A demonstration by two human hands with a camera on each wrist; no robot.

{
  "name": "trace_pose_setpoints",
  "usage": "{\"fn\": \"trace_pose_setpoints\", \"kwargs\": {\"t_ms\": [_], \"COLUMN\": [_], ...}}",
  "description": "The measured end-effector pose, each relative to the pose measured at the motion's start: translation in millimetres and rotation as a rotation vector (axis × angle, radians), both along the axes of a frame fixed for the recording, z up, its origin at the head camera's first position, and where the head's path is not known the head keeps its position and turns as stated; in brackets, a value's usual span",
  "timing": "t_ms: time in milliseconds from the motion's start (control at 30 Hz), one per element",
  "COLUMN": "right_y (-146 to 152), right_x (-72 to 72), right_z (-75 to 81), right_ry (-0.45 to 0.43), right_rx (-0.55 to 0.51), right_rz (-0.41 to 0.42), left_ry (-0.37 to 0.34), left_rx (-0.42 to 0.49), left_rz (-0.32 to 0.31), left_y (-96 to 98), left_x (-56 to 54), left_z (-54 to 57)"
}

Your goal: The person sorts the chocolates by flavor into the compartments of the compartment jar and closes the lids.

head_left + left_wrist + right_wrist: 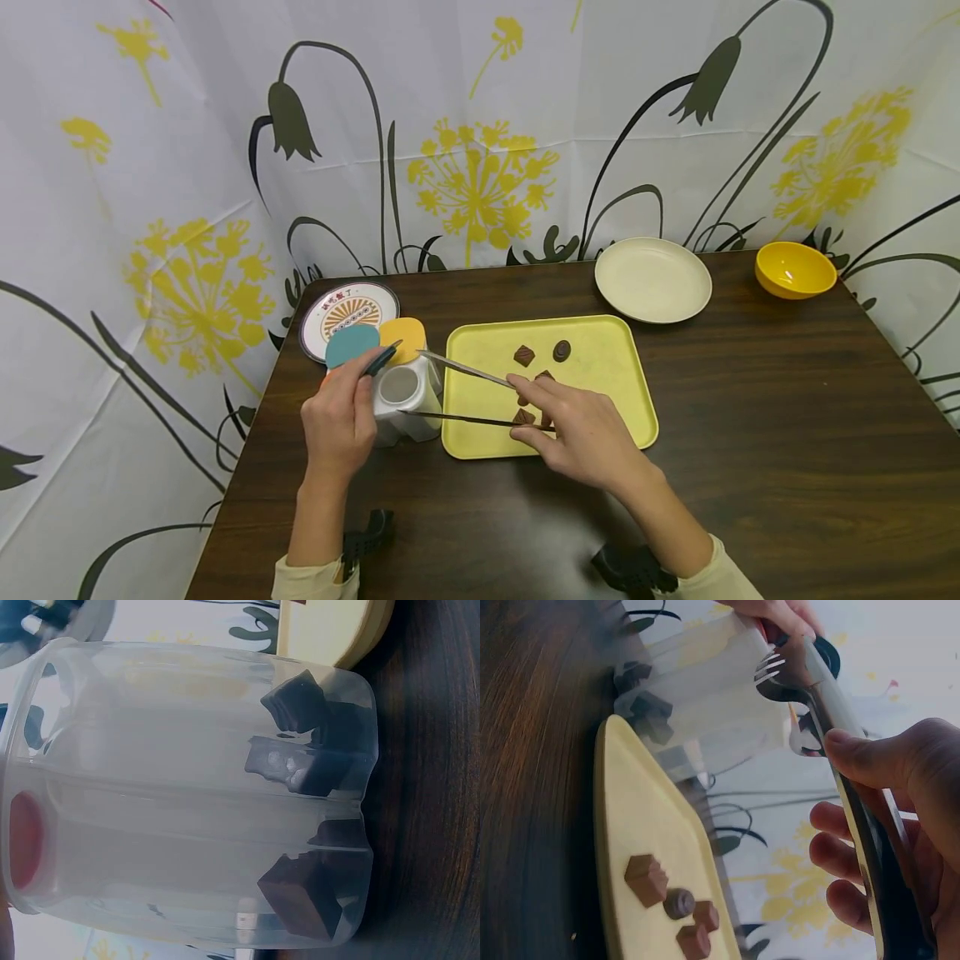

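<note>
With its fingers my left hand [337, 421] pinches a dark lid [381, 360], tilted above the open mouth of a clear plastic jar [405, 417]. Beside it, other compartments carry a teal lid [352, 342] and a yellow lid [405, 337]. In the left wrist view, several dark chocolates [300, 896] lie at the bottom of the jars. My right hand [577, 429] holds metal tongs [472, 369] with fork-like tips; their arms stand apart, nothing between the tips, near the jar mouth. Chocolates [524, 356] sit on a yellow tray [607, 358], partly hidden by the right hand.
A round printed plate [318, 321] lies behind the jars at the left. Toward the back right are a cream plate [652, 279] and a yellow bowl [795, 271]. The dark wooden table [787, 442] meets a patterned curtain [465, 100].
</note>
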State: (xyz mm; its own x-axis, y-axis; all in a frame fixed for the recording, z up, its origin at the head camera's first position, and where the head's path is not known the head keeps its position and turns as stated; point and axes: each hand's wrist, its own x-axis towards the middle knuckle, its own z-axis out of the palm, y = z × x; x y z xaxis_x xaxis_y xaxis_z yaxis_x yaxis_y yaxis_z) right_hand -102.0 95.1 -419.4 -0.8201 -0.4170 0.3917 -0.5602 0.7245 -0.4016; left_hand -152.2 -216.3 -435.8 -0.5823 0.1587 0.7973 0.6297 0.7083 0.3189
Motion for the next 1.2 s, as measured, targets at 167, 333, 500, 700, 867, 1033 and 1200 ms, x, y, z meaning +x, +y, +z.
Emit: {"fn": "trace_pose_setpoints", "kwargs": {"t_ms": [167, 333, 500, 700, 867, 1033, 1200], "right_y": [15.6, 33.4, 52.1, 76.0, 96.7, 117.2, 136.3], "right_x": [-0.5, -2.1, -0.9, 3.7, 10.0, 16.7, 23.6], "right_z": [-9.9, -16.8, -22.6, -30.7, -39.5, -46.8, -50.4], "right_ry": [-0.04, -0.077, -0.122, -0.186, -0.222, -0.238, -0.276], "right_rx": [-0.03, -0.053, -0.071, -0.111, -0.137, -0.154, -0.177], "right_rz": [-0.046, -0.104, -0.181, -0.292, -0.379, -0.483, -0.595], "left_ry": [-0.01, -0.032, -0.04, -0.03, -0.032, -0.059, -0.07], "left_rx": [-0.002, -0.008, -0.008, 0.004, 0.012, 0.012, 0.007], "left_rz": [0.001, 0.008, 0.002, -0.007, -0.014, -0.016, -0.014], "left_y": [0.5, 1.2, 1.1, 1.3, 1.2, 1.1, 1.0], "left_x": [0.4, 1.5, 1.9, 1.7, 1.8, 1.4, 1.7], "left_z": [0.4, 1.7, 1.4, 0.9, 0.7, 1.0, 1.5]}}
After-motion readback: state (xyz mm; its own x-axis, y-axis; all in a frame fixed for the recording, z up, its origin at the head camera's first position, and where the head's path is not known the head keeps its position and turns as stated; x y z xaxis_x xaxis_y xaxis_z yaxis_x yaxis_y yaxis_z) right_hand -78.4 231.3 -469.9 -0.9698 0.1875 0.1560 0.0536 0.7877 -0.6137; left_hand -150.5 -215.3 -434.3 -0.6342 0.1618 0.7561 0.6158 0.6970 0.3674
